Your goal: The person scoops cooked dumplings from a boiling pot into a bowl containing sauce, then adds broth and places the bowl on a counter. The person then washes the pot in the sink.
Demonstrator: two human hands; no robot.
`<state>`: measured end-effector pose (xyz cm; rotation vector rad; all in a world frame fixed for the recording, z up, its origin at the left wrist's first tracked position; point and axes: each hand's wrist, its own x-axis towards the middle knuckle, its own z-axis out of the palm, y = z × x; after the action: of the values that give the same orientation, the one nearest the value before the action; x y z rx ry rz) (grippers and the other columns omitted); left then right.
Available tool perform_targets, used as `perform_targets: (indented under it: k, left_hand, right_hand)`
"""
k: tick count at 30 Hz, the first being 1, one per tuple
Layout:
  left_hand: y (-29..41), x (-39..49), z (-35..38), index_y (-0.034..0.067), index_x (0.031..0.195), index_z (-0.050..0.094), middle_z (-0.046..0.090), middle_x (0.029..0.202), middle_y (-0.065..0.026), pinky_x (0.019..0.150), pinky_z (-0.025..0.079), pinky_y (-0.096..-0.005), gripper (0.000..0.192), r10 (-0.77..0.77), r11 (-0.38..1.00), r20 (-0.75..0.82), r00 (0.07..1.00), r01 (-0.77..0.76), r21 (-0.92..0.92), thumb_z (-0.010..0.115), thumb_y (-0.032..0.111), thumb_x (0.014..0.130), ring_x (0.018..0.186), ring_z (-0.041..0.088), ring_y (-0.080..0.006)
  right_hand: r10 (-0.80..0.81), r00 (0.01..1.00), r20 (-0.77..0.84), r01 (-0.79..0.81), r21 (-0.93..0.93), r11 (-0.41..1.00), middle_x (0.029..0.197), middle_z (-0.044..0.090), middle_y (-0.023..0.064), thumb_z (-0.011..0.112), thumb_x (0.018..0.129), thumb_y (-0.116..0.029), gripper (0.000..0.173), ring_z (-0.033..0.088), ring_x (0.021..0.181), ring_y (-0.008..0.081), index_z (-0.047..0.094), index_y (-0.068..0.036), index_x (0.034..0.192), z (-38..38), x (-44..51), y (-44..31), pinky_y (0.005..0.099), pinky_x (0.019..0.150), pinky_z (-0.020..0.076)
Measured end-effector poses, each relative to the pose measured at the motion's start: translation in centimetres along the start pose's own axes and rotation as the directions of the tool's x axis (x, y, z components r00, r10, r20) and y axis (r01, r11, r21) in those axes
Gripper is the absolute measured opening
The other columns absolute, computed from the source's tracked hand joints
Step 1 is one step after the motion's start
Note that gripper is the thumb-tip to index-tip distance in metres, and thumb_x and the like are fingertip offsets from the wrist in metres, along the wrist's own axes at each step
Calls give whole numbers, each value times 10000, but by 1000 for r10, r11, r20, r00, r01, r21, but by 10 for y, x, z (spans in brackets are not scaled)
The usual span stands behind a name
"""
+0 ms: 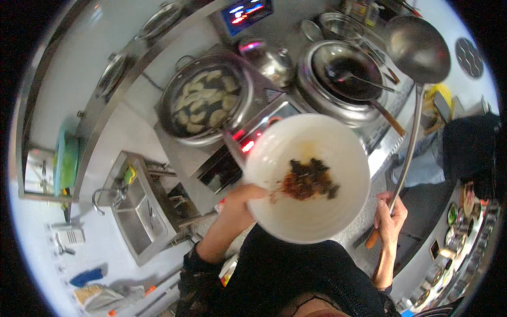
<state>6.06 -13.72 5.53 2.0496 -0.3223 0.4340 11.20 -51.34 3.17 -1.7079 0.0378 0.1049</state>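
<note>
My left hand grips the rim of a white bowl, its thumb over the edge. Dark bits and a reddish-brown seasoning lie at the bottom of the bowl, with a small amber stain beside them. In my right hand is the long handle of a large metal ladle, held near its wooden end. The ladle's round scoop is raised at the upper right, over the counter side. Beyond the bowl, a wide pan holds several pale dumplings in liquid.
A wok with a wooden handle rests on a round metal pot, a utensil lying in it. A lidded metal kettle stands between pan and wok. The steel sink is at left. Another person in dark clothing stands at right, near containers of food.
</note>
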Motion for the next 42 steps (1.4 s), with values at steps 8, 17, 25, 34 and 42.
perform_targets:
  k: [8,17,25,34,42]
  left_hand:
    - [6,-109,-143,-103,1256,501,605,1191,-202,933,503,-412,540,-816,484,-381,435,152,-862,619,263,877,1082,615,-307]
    - [-57,-173,-222,-52,1336,451,557,1293,-184,999,471,-461,570,-801,530,-482,356,47,-847,614,255,884,1188,557,-317]
    - [-74,-167,-230,-61,1319,468,573,1275,-175,1009,462,-441,547,-864,463,-441,241,40,-885,628,221,877,1180,564,-295]
    - [-81,-148,-213,-58,1366,409,518,1335,-182,1010,454,-469,609,-861,461,-456,226,-31,-887,611,245,878,1222,525,-309]
    - [-92,-143,-211,-49,1368,411,538,1313,-189,1003,458,-474,602,-857,479,-479,189,-45,-876,604,244,879,1199,542,-315]
  right_hand:
    - [-45,863,503,112,-103,988,726,493,-9,563,932,-101,407,455,467,33,507,43,1308,113,-3,-68,192,412,359]
    - [-47,692,721,468,-397,790,673,558,164,671,859,-66,523,565,548,236,476,10,1339,222,-7,-103,365,538,443]
    - [70,646,760,488,-482,728,761,632,225,692,837,-98,512,627,611,347,504,38,1294,253,14,-129,419,561,476]
    - [70,556,828,516,-410,752,863,659,267,676,842,-112,464,669,727,392,523,58,1245,265,51,-132,439,624,511]
    - [97,585,806,517,-461,721,850,659,264,648,851,-108,432,653,742,435,525,56,1231,267,71,-125,476,649,511]
